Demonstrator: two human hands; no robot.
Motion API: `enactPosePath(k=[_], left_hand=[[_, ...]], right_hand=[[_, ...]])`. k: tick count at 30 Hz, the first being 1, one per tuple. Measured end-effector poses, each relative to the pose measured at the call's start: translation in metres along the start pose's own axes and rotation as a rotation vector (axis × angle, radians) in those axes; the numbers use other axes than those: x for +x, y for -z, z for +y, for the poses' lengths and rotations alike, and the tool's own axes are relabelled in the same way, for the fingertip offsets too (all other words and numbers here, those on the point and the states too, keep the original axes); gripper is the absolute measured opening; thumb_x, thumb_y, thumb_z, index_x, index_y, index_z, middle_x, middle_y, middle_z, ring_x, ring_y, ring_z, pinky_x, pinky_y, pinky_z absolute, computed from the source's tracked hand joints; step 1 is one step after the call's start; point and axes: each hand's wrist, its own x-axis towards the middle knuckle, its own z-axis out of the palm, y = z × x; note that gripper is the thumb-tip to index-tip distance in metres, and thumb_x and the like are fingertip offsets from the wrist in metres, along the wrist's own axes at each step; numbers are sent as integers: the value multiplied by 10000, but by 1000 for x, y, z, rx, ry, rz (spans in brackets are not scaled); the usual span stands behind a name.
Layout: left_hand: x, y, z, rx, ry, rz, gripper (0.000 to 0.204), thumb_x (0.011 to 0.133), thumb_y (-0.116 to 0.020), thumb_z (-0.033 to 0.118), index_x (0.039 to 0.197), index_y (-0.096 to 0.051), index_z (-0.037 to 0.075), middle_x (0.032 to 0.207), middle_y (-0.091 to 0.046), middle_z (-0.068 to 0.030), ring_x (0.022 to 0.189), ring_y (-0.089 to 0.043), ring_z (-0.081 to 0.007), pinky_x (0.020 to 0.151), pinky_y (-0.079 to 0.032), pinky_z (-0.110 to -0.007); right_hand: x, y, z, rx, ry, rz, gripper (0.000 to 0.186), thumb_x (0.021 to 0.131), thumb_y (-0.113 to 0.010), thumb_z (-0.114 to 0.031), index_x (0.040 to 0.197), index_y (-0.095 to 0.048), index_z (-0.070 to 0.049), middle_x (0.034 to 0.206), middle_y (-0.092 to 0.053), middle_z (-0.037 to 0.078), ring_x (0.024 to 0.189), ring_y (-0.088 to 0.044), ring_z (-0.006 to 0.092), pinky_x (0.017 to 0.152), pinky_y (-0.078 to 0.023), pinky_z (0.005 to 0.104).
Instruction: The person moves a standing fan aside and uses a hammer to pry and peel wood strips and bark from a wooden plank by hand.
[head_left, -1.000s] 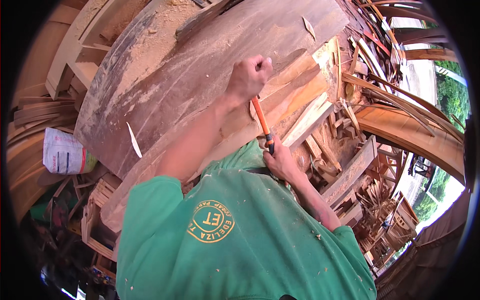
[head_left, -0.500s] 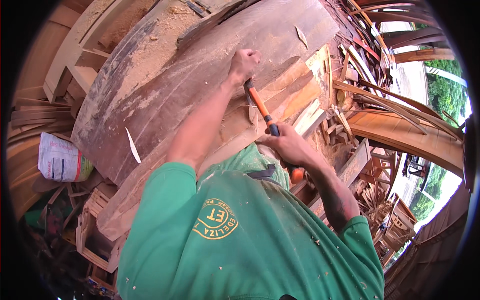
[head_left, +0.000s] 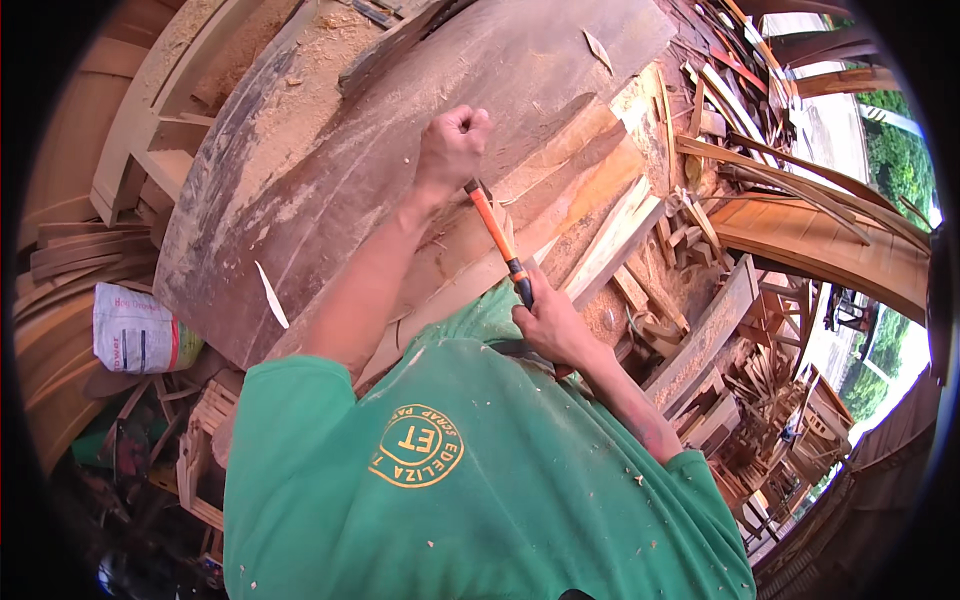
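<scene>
Head view: right hand [head_left: 552,325] fingers grip orange hammer [head_left: 497,238]; left hand [head_left: 452,145] fisted.

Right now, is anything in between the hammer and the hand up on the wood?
Nothing visible. The orange-handled hammer, gripped by the right hand, has its head right beside the left hand's fist on the big wooden slab.

I see a slab [head_left: 330,170] lying far left, planks [head_left: 590,210] resting on its right part, a sack [head_left: 135,328] near left.
</scene>
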Motion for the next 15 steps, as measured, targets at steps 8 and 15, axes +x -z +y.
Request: enactPosePath(k=[8,15], left_hand=[[27,-6,-29,-315,213,-16,334,886,-597,257,679,-579,-5,566,-506,-30,512,-469,-107,460,-422,-318],[19,17,-48,-553,374,50,321,883,-592,217,636,-528,21,563,-447,-7,442,-423,-92,388,-387,-302]], right_hand=[[5,43,-35,-122,3,-113,312,922,-576,-246,1033,-464,22,766,-575,182,759,-599,330,735,-470,452],[27,82,-97,-257,-140,-363,349,880,-608,-257,919,-519,78,728,-617,260,759,-659,419,731,-497,493]])
